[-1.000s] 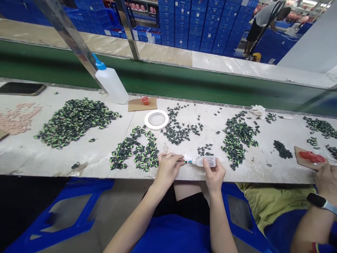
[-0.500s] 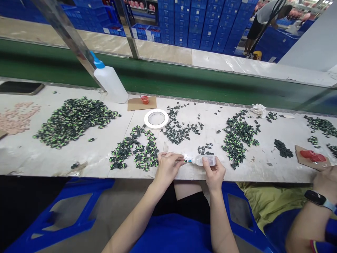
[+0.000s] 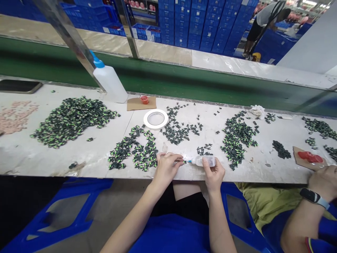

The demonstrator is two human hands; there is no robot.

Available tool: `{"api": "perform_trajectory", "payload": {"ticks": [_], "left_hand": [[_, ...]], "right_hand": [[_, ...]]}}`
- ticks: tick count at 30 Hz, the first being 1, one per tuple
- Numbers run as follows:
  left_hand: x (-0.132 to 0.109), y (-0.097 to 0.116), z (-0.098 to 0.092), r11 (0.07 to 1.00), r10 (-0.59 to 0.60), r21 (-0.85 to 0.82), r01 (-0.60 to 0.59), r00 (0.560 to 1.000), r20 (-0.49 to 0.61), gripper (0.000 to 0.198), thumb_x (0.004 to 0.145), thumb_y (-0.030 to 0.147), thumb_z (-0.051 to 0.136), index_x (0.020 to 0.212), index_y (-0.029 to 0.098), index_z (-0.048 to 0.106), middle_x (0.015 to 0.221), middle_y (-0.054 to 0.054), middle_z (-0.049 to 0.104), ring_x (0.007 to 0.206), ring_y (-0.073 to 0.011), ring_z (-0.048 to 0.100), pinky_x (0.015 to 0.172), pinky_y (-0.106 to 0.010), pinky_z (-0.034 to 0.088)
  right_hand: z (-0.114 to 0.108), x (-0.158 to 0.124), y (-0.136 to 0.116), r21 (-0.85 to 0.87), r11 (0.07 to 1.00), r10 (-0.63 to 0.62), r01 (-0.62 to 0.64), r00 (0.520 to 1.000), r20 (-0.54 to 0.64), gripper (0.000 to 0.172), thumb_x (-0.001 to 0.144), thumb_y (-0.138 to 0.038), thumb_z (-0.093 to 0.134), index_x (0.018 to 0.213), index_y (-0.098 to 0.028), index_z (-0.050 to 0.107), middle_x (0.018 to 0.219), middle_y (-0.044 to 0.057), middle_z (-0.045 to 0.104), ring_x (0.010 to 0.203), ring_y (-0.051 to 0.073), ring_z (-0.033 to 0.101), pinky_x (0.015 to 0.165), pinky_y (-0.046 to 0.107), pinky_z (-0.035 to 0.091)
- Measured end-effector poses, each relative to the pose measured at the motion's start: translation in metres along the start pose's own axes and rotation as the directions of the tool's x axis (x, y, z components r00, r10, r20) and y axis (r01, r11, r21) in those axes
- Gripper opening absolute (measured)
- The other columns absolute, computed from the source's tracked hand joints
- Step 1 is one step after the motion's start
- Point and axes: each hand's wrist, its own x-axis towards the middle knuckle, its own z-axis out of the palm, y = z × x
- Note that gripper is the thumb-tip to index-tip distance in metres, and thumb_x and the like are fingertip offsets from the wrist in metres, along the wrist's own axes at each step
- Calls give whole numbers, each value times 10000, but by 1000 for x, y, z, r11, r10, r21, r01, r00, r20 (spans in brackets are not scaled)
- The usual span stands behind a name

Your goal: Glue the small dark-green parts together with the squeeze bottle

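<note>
Between the fingertips of my left hand [image 3: 170, 166] is a small black-and-green part [image 3: 185, 162]. My right hand [image 3: 213, 172] is closed around a small clear squeeze bottle [image 3: 204, 161], which lies nearly level. Its blue tip points left and meets the part, or comes very close to it; I cannot tell which. Just beyond the bottle lie a few loose black pieces [image 3: 204, 149]. A cluster of black-and-green parts [image 3: 144, 153] is left of my left hand, and another pile [image 3: 234, 137] is to the right of my right hand.
Behind my hands are a white tape roll [image 3: 144, 119], scattered black pieces [image 3: 176, 133] and a red cup [image 3: 144, 99] on cardboard. A large white bottle [image 3: 110, 82] stands by a metal post. A bigger pile [image 3: 73, 121] is at left. A co-worker's hand [image 3: 323, 181] is at far right.
The view has shifted very slightly. My hands keep nearly the same pose, with bottle tip and part together. The co-worker's hand at right has moved a little left in view.
</note>
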Motion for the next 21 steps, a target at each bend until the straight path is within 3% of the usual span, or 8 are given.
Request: {"api": "perform_trajectory", "payload": {"ticks": [16, 21], "left_hand": [[-2, 5, -2, 1000, -7, -16, 7, 1000, 4, 108, 743, 131, 706, 816, 201, 668, 866, -18, 716, 851, -192, 645, 969, -448, 231], [-2, 3, -2, 997, 35, 70, -37, 999, 26, 106, 765, 135, 688, 846, 202, 667, 877, -31, 697, 951, -226, 585, 918, -445, 259]], "right_hand": [[-2, 0, 1, 8, 1000, 1, -1, 1000, 29, 376, 749, -441, 640, 592, -145, 469, 515, -16, 461, 489, 90, 420, 472, 207, 351], [-4, 2, 11, 321, 947, 70, -25, 989, -129, 319, 780, -438, 615, 749, -134, 525, 635, 12, 537, 550, 119, 510, 529, 240, 425]]}}
